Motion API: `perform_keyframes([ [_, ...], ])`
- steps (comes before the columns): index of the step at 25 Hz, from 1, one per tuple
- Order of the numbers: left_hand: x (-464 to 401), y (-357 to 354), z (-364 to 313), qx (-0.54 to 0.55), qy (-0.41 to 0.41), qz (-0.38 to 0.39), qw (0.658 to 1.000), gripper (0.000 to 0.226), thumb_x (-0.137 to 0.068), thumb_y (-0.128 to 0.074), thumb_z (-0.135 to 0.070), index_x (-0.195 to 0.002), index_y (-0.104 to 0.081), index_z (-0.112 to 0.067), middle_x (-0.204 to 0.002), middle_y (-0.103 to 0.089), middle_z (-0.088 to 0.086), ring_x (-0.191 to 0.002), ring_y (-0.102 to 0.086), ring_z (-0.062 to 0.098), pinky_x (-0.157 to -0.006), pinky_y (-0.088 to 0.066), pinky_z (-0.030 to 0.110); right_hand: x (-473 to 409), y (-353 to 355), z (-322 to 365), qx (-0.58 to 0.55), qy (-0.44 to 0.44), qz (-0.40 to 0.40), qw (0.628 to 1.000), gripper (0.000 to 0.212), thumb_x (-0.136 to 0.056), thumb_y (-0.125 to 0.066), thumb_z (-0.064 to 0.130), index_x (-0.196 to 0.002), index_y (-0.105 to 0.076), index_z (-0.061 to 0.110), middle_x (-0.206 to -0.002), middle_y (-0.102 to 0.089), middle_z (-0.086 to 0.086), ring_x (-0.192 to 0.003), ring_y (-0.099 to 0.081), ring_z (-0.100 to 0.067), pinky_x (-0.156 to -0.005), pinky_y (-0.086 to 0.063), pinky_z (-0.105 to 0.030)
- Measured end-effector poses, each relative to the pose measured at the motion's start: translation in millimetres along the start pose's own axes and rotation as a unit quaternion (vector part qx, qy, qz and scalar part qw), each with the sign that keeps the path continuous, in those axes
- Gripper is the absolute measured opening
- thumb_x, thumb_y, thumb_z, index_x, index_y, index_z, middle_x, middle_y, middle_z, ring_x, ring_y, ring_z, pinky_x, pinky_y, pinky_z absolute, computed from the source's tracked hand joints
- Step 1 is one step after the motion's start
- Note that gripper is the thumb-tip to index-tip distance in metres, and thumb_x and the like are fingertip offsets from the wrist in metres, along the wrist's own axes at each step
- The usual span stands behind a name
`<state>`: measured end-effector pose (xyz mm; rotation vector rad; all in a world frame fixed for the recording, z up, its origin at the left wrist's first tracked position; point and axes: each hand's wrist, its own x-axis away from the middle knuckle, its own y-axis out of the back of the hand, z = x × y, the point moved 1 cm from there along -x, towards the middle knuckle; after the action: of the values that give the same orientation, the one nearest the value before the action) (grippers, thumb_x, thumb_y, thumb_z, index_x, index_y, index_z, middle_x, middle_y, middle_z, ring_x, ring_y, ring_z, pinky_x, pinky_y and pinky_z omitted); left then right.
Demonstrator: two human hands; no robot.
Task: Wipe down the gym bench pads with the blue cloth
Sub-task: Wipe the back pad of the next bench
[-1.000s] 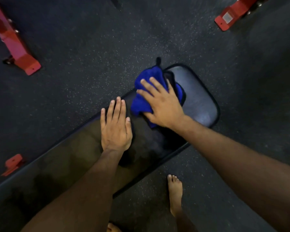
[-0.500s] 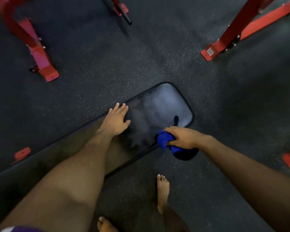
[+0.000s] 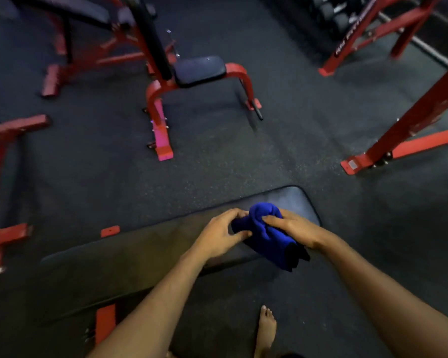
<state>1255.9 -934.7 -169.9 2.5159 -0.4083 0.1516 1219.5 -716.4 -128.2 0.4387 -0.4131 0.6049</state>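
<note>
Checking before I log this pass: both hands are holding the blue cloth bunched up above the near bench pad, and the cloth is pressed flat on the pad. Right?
Not quite. The head view shows the left hand and right hand gripping the blue cloth bunched up, but it is lifted off the bench pad, not pressed flat on it; its loose end hangs past the pad's near edge.

Dark speckled rubber floor (image 3: 217, 161) throughout. Far centre: a red-framed seat (image 3: 163, 117) with a small black pad (image 3: 199, 69) and a black upright; its foot nearest the viewer shows pink. Far left: a second red frame (image 3: 62, 60) carrying a long black pad, blurred. Left edge: red frame legs (image 3: 3, 177). Right: a red rack upright (image 3: 409, 125) bolted to a flat foot plate (image 3: 353, 165). Far right: a red rack (image 3: 357, 32) holding dark dumbbells (image 3: 331, 14), lettering unreadable. A bare foot (image 3: 265, 329) stands on the floor, near centre.
</note>
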Motion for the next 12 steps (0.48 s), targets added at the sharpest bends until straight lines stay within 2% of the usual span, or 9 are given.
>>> perform_keyframes([
  [2, 35, 44, -10, 0.011, 0.029, -0.012, 0.999, 0.015, -0.095, -0.071, -0.027, -0.101, -0.059, -0.033, -0.093, -0.065, -0.017, -0.083, -0.058, -0.003, -0.080, -0.046, 0.027, 9, -31, 35, -0.044, -0.005, -0.006, 0.999, 0.015, -0.100, -0.053, 0.034, -0.103, -0.067, 0.037, -0.098, -0.072, 0.026, -0.095, -0.065, 0.011, -0.077, -0.046, -0.005],
  [4, 70, 86, -15, 0.005, 0.049, -0.024, 0.999, 0.017, -0.100, -0.063, -0.033, -0.092, -0.050, -0.040, -0.084, -0.063, -0.012, -0.077, -0.058, 0.002, -0.075, -0.046, 0.037, 18, -63, 74, -0.079, 0.007, -0.017, 0.997, 0.017, -0.099, -0.054, 0.037, -0.106, -0.069, 0.035, -0.106, -0.074, 0.015, -0.100, -0.067, 0.003, -0.081, -0.049, -0.013],
  [8, 139, 167, -13, 0.018, 0.053, -0.073, 0.996, 0.012, -0.102, -0.058, -0.041, -0.094, -0.051, -0.043, -0.086, -0.067, -0.010, -0.077, -0.065, 0.004, -0.068, -0.052, 0.034, 35, -130, 150, -0.129, 0.056, -0.060, 0.988, 0.027, -0.076, -0.054, 0.056, -0.092, -0.073, 0.047, -0.099, -0.075, 0.016, -0.093, -0.068, 0.003, -0.081, -0.046, -0.023],
  [10, 167, 203, -9, 0.015, 0.048, -0.093, 0.994, 0.006, -0.103, -0.058, -0.040, -0.099, -0.054, -0.042, -0.087, -0.068, -0.013, -0.075, -0.064, -0.003, -0.065, -0.050, 0.032, 40, -161, 176, -0.162, 0.067, -0.070, 0.982, 0.024, -0.078, -0.056, 0.056, -0.090, -0.075, 0.048, -0.097, -0.075, 0.018, -0.092, -0.068, 0.003, -0.081, -0.047, -0.024],
  [12, 190, 238, -3, 0.006, 0.037, -0.104, 0.994, 0.007, -0.103, -0.058, -0.034, -0.105, -0.056, -0.041, -0.091, -0.068, -0.015, -0.078, -0.062, -0.007, -0.071, -0.047, 0.032, 42, -191, 201, -0.167, 0.082, -0.060, 0.981, 0.022, -0.087, -0.060, 0.057, -0.095, -0.075, 0.044, -0.101, -0.074, 0.020, -0.099, -0.067, 0.003, -0.086, -0.049, -0.019],
])
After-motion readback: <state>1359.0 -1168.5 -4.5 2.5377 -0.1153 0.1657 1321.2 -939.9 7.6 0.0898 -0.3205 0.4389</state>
